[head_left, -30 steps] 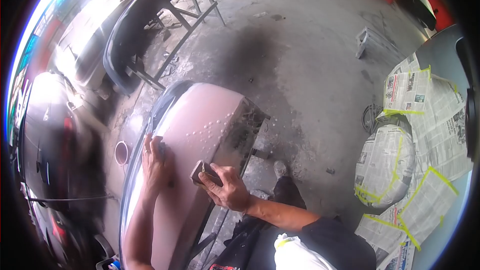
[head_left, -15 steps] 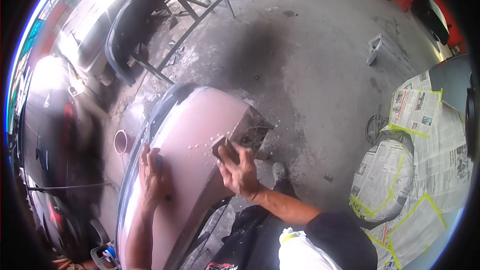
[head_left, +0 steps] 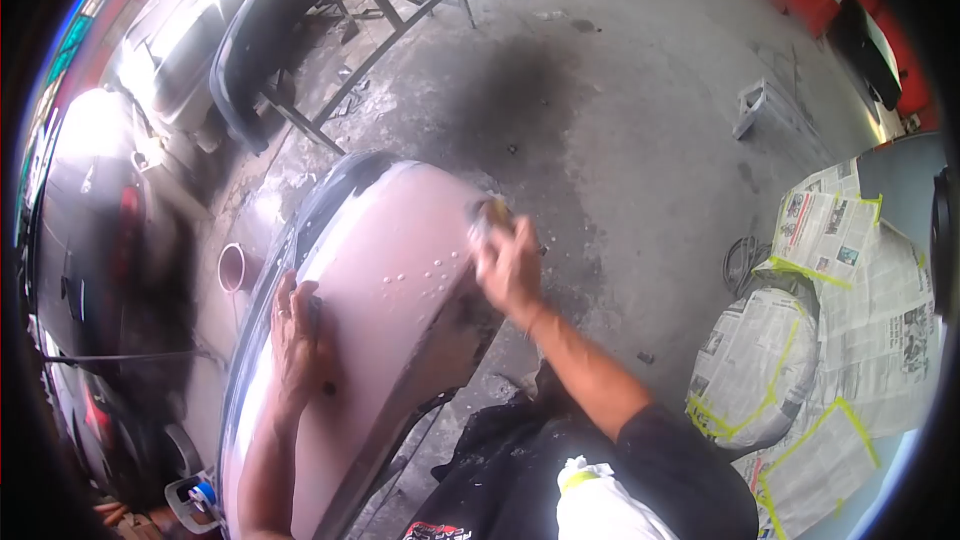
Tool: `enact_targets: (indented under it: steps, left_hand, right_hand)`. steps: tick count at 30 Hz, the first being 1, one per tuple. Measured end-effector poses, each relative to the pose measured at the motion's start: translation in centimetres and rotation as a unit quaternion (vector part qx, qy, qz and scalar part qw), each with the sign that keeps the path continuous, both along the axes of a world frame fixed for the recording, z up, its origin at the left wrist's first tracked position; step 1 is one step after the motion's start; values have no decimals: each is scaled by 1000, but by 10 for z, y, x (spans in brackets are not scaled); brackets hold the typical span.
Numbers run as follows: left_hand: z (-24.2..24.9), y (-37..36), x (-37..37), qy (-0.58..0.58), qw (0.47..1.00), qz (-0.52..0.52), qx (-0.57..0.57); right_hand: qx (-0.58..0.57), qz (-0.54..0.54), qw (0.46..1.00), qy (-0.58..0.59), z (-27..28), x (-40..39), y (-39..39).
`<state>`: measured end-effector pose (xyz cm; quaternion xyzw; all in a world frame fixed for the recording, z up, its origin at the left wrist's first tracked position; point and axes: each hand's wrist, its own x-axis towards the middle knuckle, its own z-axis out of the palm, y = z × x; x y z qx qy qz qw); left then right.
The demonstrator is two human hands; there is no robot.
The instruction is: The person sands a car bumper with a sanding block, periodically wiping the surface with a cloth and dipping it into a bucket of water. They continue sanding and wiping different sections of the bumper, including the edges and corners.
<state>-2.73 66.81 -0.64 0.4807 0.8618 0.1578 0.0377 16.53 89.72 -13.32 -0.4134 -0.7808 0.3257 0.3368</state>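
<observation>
Rubbing, by careful judgement, near the far right corner of the long pale pink panel [head_left: 380,230], with a small block [head_left: 492,215], blurred and so not clear in detail. Lying lengthwise in front of the body, the panel, with a dark band [head_left: 335,195] along its left side and many whitish drops [head_left: 440,263] on its face, nearer to the body than the block. Gripping the block in the right hand [head_left: 512,268], with fingers closed around its sides; cannot tell exactly how firmly. Laying the left hand [head_left: 292,325] along the left part of the panel, opened rather wide, with fingers almost straight; cannot tell whether pressing some small bluish thing underneath.

For the next move, probably calling for a flat block, an even and light pressure, and special care at the edge, so as not to tip over it. Also calling for steady support from the left side.

Further outward, to the left of the panel, a round container [head_left: 221,270] near the dark band; beyond, a dark curved part [head_left: 232,50] upon a metal stand [head_left: 385,60]. To the right, across the grey floor [head_left: 640,190], newspaper sheets [head_left: 750,360] with yellow-green tape.
</observation>
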Motion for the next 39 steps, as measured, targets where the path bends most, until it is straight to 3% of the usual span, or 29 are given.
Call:
enact_targets:
  steps: [1, 2, 4, 5, 8, 10, 12, 14, 16, 17, 18, 20, 22, 24, 26, 28, 30, 32, 33, 34, 36, 38, 39]
  left_hand:
    - [4, 3, 3, 2, 1000, 1, 0]
    - [6, 2, 6, 5, 1000, 1, 1]
    - [0, -5, 1, 8, 1000, 1, -6]
    - [-4, -3, -6, 7, 1000, -2, -16]
    - [4, 2, 3, 7, 1000, 8, -12]
    - [3, 1, -1, -7, 1000, 9, -13]
    - [5, -3, 2, -21, 1000, 15, -9]
    - [9, 1, 5, 5, 1000, 11, -13]
    - [6, 1, 4, 15, 1000, 10, -7]
    - [3, 3, 3, 28, 1000, 8, -4]
    - [2, 4, 4, 26, 1000, 8, -6]
    - [5, 3, 4, 23, 1000, 9, -10]
    - [6, 2, 5, 24, 1000, 12, -6]
    - [6, 1, 6, 27, 1000, 10, 0]
    - [2, 1, 3, 28, 999, 11, -12]
    - [5, 3, 4, 13, 1000, 12, -7]
    - [6, 2, 3, -3, 1000, 14, -9]
    - [6, 1, 2, 2, 1000, 3, 0]
    - [5, -3, 3, 2, 1000, 5, 1]
    - [4, -3, 4, 8, 1000, 8, -3]
    - [6, 2, 3, 16, 1000, 9, 0]
    - [5, 2, 5, 7, 999, 30, -13]
    - [5, 4, 4, 5, 999, 31, -15]
  right_hand:
    - [-66, -23, 996, -55, -16, -11, 38]
    - [-223, 40, 970, -88, -5, -14, 77]
    - [-129, 58, 983, -119, -21, -20, 90]
    - [-72, 38, 994, -71, -26, -19, 78]
    - [94, 60, 994, 1, 14, 7, -13]
    - [61, 50, 997, 18, 6, 4, -2]
    - [-77, -2, 994, -76, -21, -17, 57]
    - [-102, 31, 990, -88, -26, -23, 82]
    - [-63, 29, 994, -90, -20, -15, 60]
    - [-18, 53, 998, -3, -1, -5, 30]
    - [74, 41, 996, -5, 3, 1, 4]
    - [57, 37, 997, 42, -3, 1, 6]
    - [13, -33, 995, -90, -35, -20, 59]
    - [-96, 53, 994, -5, -17, -24, 87]
    - [-132, 63, 988, -42, -8, -15, 74]
    - [49, 5, 999, 19, -4, -5, 18]
    - [39, 25, 999, 9, -13, 2, 6]
    - [-18, -31, 996, -80, -33, -12, 53]
    - [-127, 29, 989, -69, -30, -17, 84]
    - [-89, 47, 995, -18, -37, -22, 96]
    - [-161, 71, 984, -37, -27, -12, 88]
    - [-15, 21, 999, -45, -14, 3, 37]
    - [-8, 27, 1000, -9, 3, 10, 5]
